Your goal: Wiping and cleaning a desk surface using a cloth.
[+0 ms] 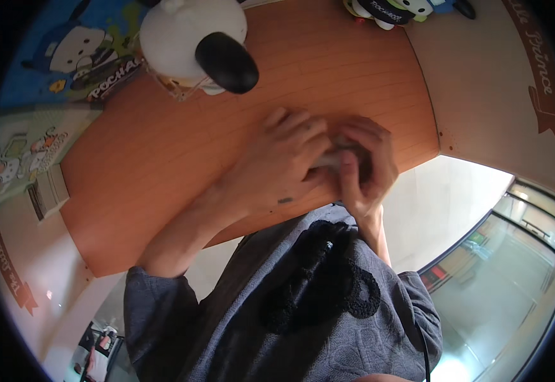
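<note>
Over the wooden table top, both my hands come together. Motion blurs a small pale object between them, so its kind cannot be told. My right hand curls around its right end, the thumb pressed on it. At its left end, my left hand has its fingers bent, back of the hand up; its thumb is mostly hidden. Beyond my left hand stands a white toy dog figure with a black ear, nearer to that hand than the other figure.
A second dog figure stands at the far right edge. Upright printed panels flank the table: a blue cartoon panel at left, a pale board with writing at right. A glass-fronted cabinet is at lower right.
</note>
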Available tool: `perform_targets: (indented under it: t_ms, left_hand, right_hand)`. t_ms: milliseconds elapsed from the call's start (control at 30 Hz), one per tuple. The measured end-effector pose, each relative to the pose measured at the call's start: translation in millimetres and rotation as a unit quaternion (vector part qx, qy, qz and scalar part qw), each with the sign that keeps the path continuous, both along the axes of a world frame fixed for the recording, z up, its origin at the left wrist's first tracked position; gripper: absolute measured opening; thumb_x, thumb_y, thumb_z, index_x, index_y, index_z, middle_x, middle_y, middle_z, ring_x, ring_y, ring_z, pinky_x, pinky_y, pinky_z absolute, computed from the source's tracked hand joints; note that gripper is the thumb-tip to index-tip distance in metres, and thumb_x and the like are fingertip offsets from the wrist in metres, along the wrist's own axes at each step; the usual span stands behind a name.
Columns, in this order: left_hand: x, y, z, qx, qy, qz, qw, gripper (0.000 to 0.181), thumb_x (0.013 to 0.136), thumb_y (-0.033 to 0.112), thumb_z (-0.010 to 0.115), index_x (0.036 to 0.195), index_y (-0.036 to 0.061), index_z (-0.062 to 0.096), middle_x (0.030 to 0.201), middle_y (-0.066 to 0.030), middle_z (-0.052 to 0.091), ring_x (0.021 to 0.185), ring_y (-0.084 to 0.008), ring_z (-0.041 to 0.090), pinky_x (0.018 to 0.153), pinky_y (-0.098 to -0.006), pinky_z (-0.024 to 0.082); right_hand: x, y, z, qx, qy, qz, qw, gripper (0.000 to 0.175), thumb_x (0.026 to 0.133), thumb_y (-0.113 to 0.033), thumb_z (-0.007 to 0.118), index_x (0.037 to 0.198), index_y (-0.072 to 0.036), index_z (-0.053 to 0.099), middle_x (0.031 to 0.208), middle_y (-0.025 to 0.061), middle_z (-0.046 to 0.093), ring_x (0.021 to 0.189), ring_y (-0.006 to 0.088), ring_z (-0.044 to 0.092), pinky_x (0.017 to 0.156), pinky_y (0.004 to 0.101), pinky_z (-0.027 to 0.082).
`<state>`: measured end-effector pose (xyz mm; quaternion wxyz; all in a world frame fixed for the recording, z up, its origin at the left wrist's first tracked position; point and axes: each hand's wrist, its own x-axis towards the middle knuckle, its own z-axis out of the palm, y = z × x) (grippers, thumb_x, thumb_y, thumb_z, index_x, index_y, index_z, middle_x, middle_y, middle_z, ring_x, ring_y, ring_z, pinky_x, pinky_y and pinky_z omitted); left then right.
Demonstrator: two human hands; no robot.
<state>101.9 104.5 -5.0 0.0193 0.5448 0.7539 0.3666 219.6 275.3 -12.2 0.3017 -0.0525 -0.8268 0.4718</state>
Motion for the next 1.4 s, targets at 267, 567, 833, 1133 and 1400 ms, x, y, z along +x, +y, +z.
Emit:
perform_targets:
  t_ms: [267,567,833,1133,1400]
  left_hand:
    - [-20.6,-6.8,-2.7,0.058,-0.077,-0.002,0.995,0.038,0.082,0.003,0.084,0.117,0.0106,0.071,0.117,-0.0055,0.07,0.101,-0.028,0.065,0.095,-0.0414,0.053]
    - [-14.2,-7.9,-4.2,0.084,-0.194,0.023,0.977,0.056,0.09,0.001,0.083,0.143,0.009,0.066,0.118,-0.006,0.071,0.093,-0.0223,0.065,0.082,-0.0344,0.054]
    - [-15.4,-7.4,8.1,0.083,-0.298,0.078,0.948,0.065,0.107,-0.002,0.073,0.166,0.0049,0.049,0.114,-0.007,0.071,0.096,-0.014,0.063,0.087,-0.0278,0.051]
    - [-20.4,-8.5,2.1,0.103,-0.322,0.061,0.939,0.044,0.117,0.009,0.064,0.16,0.0036,0.056,0.107,-0.0031,0.069,0.089,-0.0127,0.06,0.08,-0.0259,0.049]
    - [-14.8,-9.6,3.5,0.083,-0.305,0.08,0.945,0.039,0.115,0.006,0.065,0.154,0.0078,0.062,0.105,-0.0015,0.07,0.084,-0.0137,0.059,0.076,-0.0273,0.049]
  right_hand:
    - [-14.3,0.5,3.6,0.141,-0.029,0.032,0.989,0.04,0.087,-0.003,0.082,0.127,-0.001,0.076,0.13,0.0178,0.079,0.132,0.0371,0.07,0.111,0.0469,0.059]
    - [1.3,-3.6,-9.0,0.025,-0.042,-0.016,0.999,0.042,0.083,0.0,0.087,0.123,-0.001,0.076,0.117,0.0131,0.078,0.102,0.0287,0.072,0.088,0.0364,0.059]
    - [7.4,52.2,14.8,0.146,-0.019,-0.135,0.98,0.041,0.082,0.01,0.068,0.119,-0.004,0.077,0.104,0.0085,0.076,0.078,0.0209,0.064,0.069,0.0302,0.05]
    - [-16.6,101.9,37.7,0.402,-0.167,-0.088,0.896,0.04,0.085,0.008,0.069,0.119,-0.014,0.073,0.092,0.0024,0.076,0.065,0.0273,0.066,0.063,0.0404,0.053]
    - [-30.4,85.5,50.1,0.447,-0.212,-0.03,0.869,0.034,0.09,-0.001,0.074,0.121,-0.015,0.072,0.101,0.0026,0.079,0.074,0.0336,0.072,0.069,0.0459,0.057]
